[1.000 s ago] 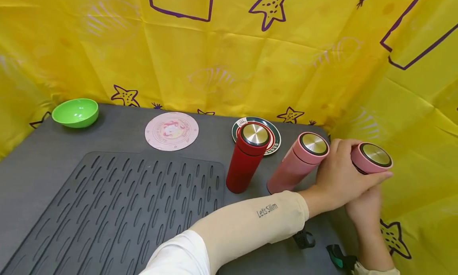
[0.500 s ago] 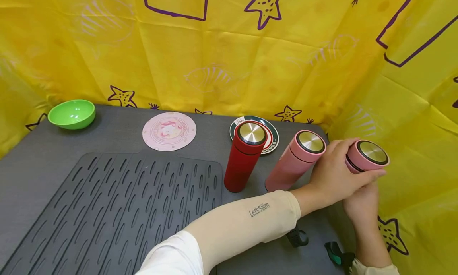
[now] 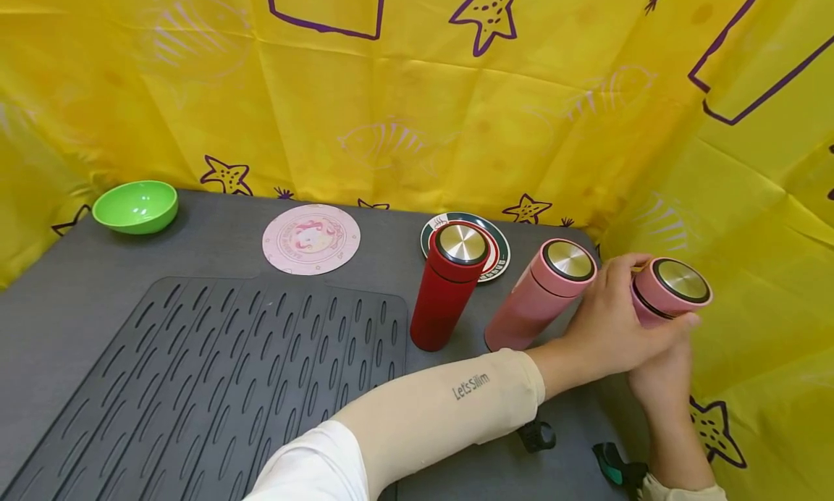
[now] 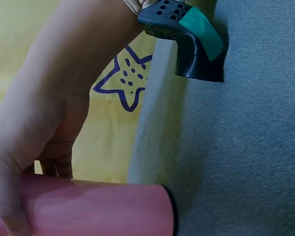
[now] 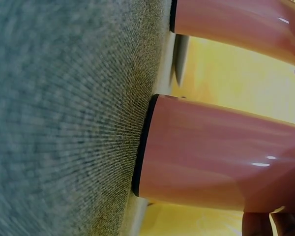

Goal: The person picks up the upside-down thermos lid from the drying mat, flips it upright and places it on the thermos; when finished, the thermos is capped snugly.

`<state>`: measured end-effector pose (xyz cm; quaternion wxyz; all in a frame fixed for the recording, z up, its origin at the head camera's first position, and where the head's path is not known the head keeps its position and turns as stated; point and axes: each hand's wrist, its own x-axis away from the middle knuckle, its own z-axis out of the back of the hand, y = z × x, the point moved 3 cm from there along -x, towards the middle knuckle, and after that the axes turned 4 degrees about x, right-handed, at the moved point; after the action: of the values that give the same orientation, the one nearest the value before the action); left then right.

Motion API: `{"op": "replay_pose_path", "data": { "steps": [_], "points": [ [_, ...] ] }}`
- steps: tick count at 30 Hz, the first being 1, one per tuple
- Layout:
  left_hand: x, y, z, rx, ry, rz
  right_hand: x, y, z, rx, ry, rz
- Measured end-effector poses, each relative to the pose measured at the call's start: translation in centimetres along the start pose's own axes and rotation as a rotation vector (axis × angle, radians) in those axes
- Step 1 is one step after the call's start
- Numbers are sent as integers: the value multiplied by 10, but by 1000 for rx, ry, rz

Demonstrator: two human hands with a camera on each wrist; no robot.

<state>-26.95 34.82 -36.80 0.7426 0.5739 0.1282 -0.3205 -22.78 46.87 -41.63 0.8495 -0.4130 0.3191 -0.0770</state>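
In the head view, my left hand (image 3: 612, 327) wraps round a pink thermos flask (image 3: 680, 280) just under its lid, thumb across the near side. Below it, partly hidden behind the left forearm, my right hand (image 3: 664, 378) grips the lower body of the same flask. The lid has a brushed-metal top in a black ring, and a dark seam runs beneath it. Low in the left wrist view, the flask's body (image 4: 103, 206) has its base at the grey tabletop, with the right hand (image 4: 29, 147) round it. Fingers (image 5: 258, 223) show at the flask's side in the right wrist view.
A second pink flask (image 3: 534, 305) and a red flask (image 3: 446, 305) stand to the left. Behind the red one lies a patterned round plate (image 3: 498, 251). Farther left are a pink round mat (image 3: 287, 247), a green bowl (image 3: 137, 211) and a grey ribbed mat (image 3: 260, 385). Yellow cloth (image 3: 391, 88) walls the table.
My left hand and forearm have shifted slightly left against the flask, so more pink shows under the lid's seam. The view sways a little; the other flasks stay in place.
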Motion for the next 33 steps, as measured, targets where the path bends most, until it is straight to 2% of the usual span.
{"op": "replay_pose_path", "data": {
  "steps": [4,6,8,12,16,20,23,27,31,33],
  "points": [
    [-1,6,-3,-98,27,75,0,-1,2,38,5,13],
    [-2,7,-4,-147,35,73,0,-1,2,56,1,-3],
    [-3,7,-4,-175,30,41,0,-1,2,65,-3,-28],
    [-2,4,-1,-109,-11,-14,1,3,2,71,0,-71],
    [1,1,1,-32,-35,-23,1,5,2,23,8,-55],
    [-1,6,0,-74,-11,22,0,4,2,5,12,7],
    [-3,8,-1,-113,26,38,1,0,1,17,8,6],
    [-4,7,2,-106,29,-10,1,-3,-1,48,-1,-37],
    [-3,5,6,-64,-20,-52,1,-2,0,67,-6,-32],
    [-2,5,6,-58,-43,-64,1,-2,0,42,-12,-15]
  ]
}}
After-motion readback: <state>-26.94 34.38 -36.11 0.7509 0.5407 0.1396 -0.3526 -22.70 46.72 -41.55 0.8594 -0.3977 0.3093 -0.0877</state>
